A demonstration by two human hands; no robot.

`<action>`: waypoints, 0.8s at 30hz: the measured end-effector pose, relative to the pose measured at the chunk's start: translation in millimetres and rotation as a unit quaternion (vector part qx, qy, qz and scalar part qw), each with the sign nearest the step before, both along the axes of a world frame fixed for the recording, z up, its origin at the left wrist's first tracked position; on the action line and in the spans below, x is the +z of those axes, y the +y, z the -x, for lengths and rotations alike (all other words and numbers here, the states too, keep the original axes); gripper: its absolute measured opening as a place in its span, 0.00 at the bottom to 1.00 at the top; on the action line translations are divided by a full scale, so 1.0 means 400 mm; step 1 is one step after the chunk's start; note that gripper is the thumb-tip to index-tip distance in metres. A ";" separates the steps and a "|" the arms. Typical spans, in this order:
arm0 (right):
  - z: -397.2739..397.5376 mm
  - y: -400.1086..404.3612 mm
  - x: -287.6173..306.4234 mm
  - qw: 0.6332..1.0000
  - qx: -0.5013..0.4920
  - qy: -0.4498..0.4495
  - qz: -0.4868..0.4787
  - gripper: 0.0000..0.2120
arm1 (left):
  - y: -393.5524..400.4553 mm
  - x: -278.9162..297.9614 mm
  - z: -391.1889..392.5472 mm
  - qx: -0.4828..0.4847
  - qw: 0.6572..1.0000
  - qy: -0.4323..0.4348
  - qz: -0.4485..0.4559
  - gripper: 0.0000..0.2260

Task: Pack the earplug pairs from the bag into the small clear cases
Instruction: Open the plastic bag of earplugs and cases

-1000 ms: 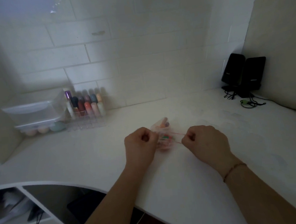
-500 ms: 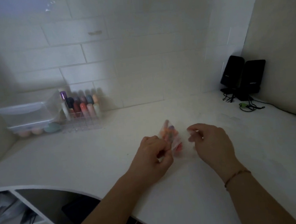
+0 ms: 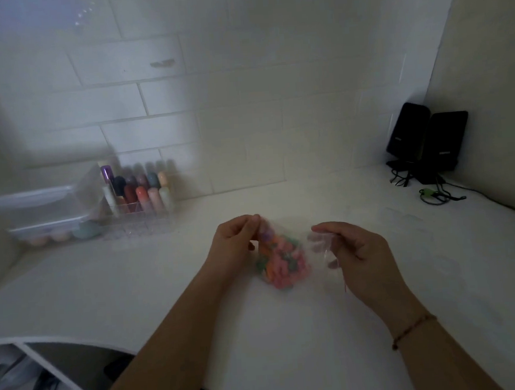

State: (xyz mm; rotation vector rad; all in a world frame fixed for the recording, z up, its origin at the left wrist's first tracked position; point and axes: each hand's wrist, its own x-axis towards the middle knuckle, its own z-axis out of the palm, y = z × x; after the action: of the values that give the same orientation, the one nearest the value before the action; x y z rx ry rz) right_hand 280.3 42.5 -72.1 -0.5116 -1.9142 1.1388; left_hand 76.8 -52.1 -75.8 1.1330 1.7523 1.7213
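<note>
A: Where's the bag?

B: Clear bag (image 3: 297,253) sits mid-counter (image 3: 134,282), between both hands, lower end touching the surface. Earplugs (image 3: 282,261) bunched inside it: orange, pink, green, a bit of purple. Blurred, can't count pairs.

A: Left hand?

B: Left hand (image 3: 235,245) pinches the bag's upper left edge, thumb against curled fingertips (image 3: 253,222).

A: Right?

B: Right hand (image 3: 361,254) has fingers curled round the bag's right edge; clear film is visible against the fingers (image 3: 328,229). Thin beaded bracelet (image 3: 413,330) on that wrist.

A: Cases?

B: Can't pick out any small clear cases near the hands. Too dim.

A: Anything else on the counter?

B: Back left: clear organiser (image 3: 139,215) with coloured tubes standing upright, beside it stacked clear drawers (image 3: 38,210). Back right corner: two black speakers (image 3: 429,140) with cables (image 3: 439,194). All well apart from the bag.
</note>
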 end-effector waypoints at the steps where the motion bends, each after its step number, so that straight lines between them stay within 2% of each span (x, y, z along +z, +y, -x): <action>1: -0.002 0.002 0.000 1.000 -0.009 0.001 0.001 0.19 | -0.005 0.001 0.003 0.011 1.000 -0.008 -0.012 0.16; 5: -0.007 0.009 -0.014 0.998 -0.056 0.004 0.029 0.20 | -0.015 0.007 0.017 0.035 0.995 -0.048 -0.082 0.13; 8: -0.004 0.005 -0.031 0.997 -0.051 0.012 0.059 0.21 | -0.022 0.016 0.011 -0.016 0.986 -0.104 -0.130 0.10; 13: -0.005 0.000 -0.034 0.996 -0.069 0.026 0.054 0.23 | -0.026 0.022 0.009 -0.003 0.975 -0.163 -0.150 0.05; 17: 0.002 -0.005 -0.038 0.997 -0.066 -0.006 0.034 0.19 | -0.015 0.016 0.008 0.043 0.991 -0.070 -0.105 0.06; 19: 0.005 -0.001 -0.041 0.997 -0.077 -0.016 0.015 0.18 | -0.014 0.019 0.007 0.029 0.987 -0.105 -0.122 0.06; 22: 0.003 0.003 -0.037 0.997 -0.074 -0.027 0.018 0.15 | -0.012 0.012 0.019 0.084 0.988 -0.064 -0.113 0.06; 24: 0.001 -0.002 -0.033 0.997 -0.066 -0.020 0.021 0.18 | -0.013 0.011 0.016 0.081 0.984 -0.088 -0.132 0.07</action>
State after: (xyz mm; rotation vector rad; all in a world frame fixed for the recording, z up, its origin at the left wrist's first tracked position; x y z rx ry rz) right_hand 279.7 41.6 -85.3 -0.6803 -1.8643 1.0924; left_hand 70.2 -57.1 -71.3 0.9281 1.5799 2.1327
